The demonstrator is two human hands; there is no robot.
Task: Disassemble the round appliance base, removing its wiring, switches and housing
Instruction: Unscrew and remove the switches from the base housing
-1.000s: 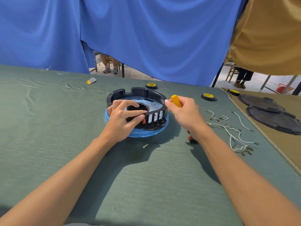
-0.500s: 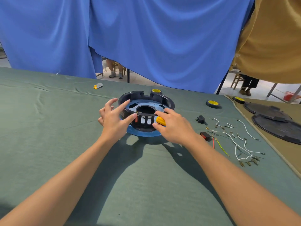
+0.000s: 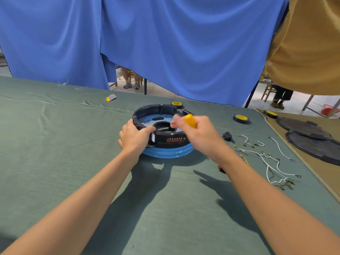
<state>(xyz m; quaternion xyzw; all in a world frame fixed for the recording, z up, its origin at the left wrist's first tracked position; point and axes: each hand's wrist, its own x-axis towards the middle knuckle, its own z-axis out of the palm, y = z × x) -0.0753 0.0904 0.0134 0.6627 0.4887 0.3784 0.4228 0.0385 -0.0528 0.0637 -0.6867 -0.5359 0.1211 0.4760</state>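
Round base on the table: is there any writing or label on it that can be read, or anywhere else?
White print on the black front wall of the round appliance base: too blurred to read.
Red print right under it: too blurred to read.
No other text shows.

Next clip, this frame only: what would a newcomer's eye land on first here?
First, the round appliance base at the centre of the green-covered table, black housing on a blue ring, with the left hand gripping its near-left rim and the right hand holding a yellow-handled tool over it. Next, the loose white wires scattered on the cloth to the right, and the big blue curtain hanging behind the table.
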